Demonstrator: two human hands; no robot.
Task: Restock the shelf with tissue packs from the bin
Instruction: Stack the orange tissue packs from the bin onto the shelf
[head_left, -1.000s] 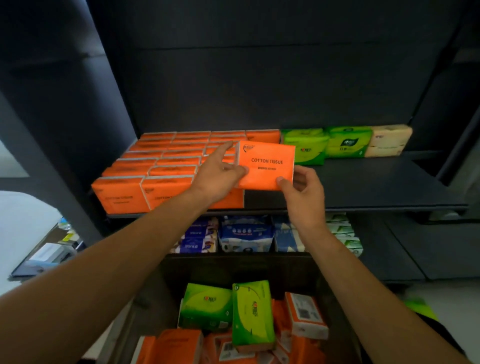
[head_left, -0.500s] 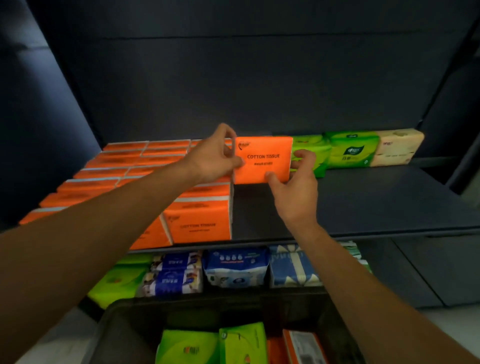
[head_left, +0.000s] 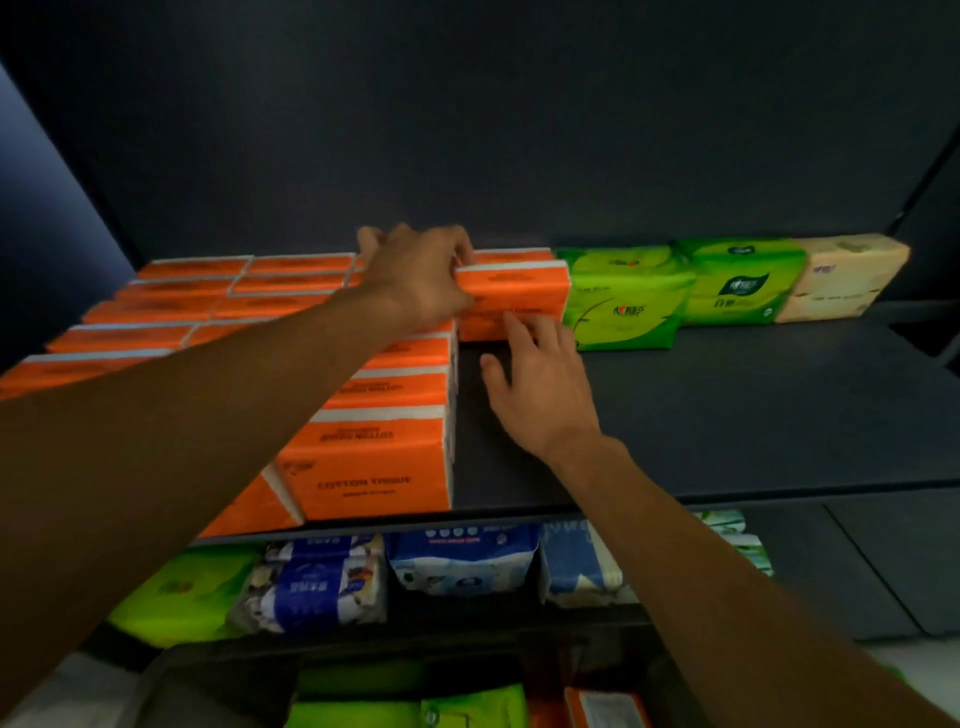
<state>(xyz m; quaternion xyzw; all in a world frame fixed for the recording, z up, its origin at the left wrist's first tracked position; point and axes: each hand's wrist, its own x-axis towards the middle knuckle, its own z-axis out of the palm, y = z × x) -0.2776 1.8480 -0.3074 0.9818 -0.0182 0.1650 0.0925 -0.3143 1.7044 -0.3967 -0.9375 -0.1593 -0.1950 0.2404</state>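
- Since the earlier frame, the orange plastic-wrapped tissue pack (head_left: 511, 299) has been taken from in front of the rows to the back of the dark grey shelf (head_left: 727, 415). The right hand's pinch on it has been let go.
- At the left, a block of matching orange packs (head_left: 208, 306) is seen filling the shelf in rows from the front edge to the back.
- The left hand (head_left: 415, 280) is curled over the left end of the orange pack, with its fingers across the top, so the pack is gripped there.
- The pack is found directly right of that grip, set on its long edge between the orange block and a light green soft pack (head_left: 623, 301).
- The right hand (head_left: 535, 384) is held open below the pack with its fingers straight. Its fingertips (head_left: 511, 319) are laid against the lower front face, and nothing is clasped.
- Further right, a darker green pack (head_left: 743, 283) and a cream pack (head_left: 841, 278) are lined up along the back wall.
- At the bottom, the dark bin (head_left: 218, 670) is partly seen.
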